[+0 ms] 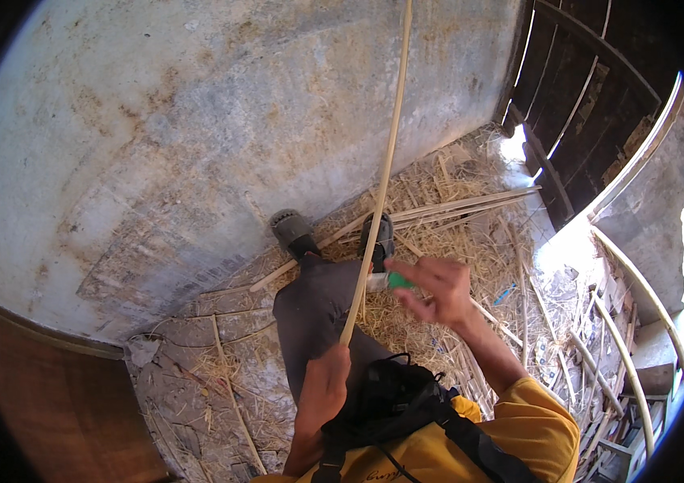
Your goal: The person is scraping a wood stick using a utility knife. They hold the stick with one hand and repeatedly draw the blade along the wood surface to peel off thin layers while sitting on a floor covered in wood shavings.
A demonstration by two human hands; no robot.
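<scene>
My left hand (pixel 327 378) is closed round the lower end of a long pale strip (pixel 389 153), which looks like split bamboo or cane. From this fist the strip rises in a slight bow past my knee to the top of the view. Beside the strip, the fingers and thumb of my right hand (pixel 440 291) lie around a small green-handled tool (pixel 398 280). A pale part of the tool points left toward the strip. Its exact kind is unclear, and whether it touches the strip cannot be made out.
Several long strips (pixel 471 205) lie beyond my shoes amid straw-like shavings (pixel 438 181). A stained wall (pixel 221 105) stands ahead. Dark wooden slats (pixel 575 105) are at the far right. Curved strips (pixel 628 362) and a grey crate (pixel 620 459) are at right.
</scene>
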